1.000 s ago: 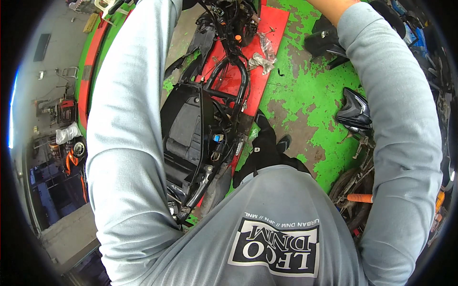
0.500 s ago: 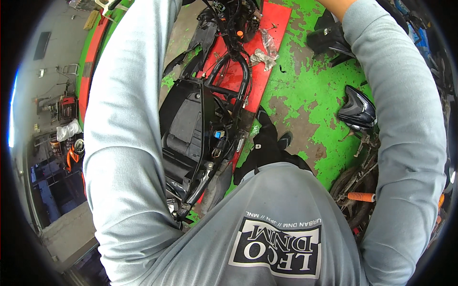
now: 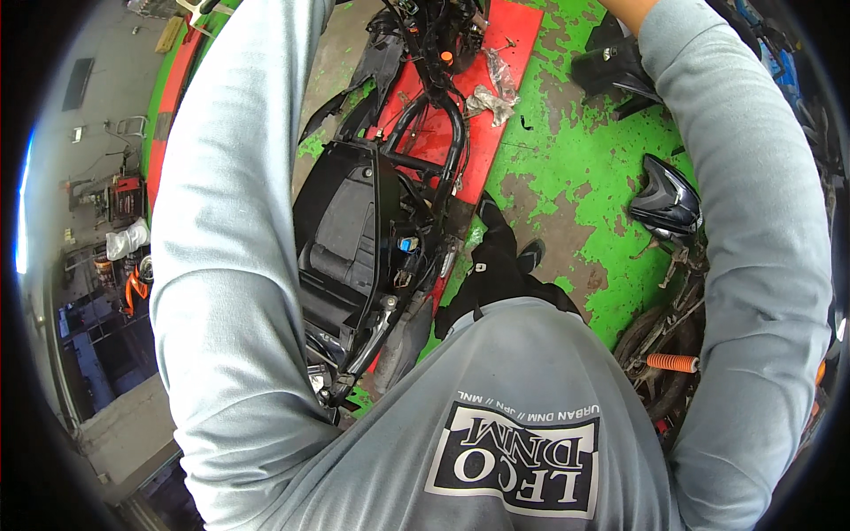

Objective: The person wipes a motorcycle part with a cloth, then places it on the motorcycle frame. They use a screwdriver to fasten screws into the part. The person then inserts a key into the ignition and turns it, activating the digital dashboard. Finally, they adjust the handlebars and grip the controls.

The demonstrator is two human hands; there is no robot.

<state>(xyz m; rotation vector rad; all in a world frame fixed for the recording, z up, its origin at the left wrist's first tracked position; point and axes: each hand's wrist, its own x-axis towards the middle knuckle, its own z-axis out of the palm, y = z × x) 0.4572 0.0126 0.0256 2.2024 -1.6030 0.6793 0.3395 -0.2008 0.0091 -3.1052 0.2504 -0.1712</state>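
Both my arms, in grey sleeves, reach up past the top edge. My left sleeve (image 3: 235,221) runs out of the picture, so my left hand does not show. Only the bare wrist (image 3: 630,12) of my right arm is visible; the hand and fingers are cut off. Between my arms stands a stripped motorcycle or scooter frame (image 3: 460,133) of black tubes. A black storage bin (image 3: 341,230) sits in it, and a small blue connector (image 3: 407,244) shows beside the bin. Loose wiring and an orange cap (image 3: 446,57) are farther up. What my hands touch is hidden.
The frame rests over a red platform (image 3: 509,53) with crumpled clear plastic (image 3: 494,102). Peeling green floor (image 3: 567,168) surrounds my feet. At right lie black body panels (image 3: 611,75), a dark glossy fairing (image 3: 664,199) and a part with an orange ribbed boot (image 3: 673,363). Shop equipment (image 3: 119,203) lines the left.
The view has shifted very slightly. My right sleeve and wrist sit a little farther right. Nothing on the frame or floor has visibly changed.
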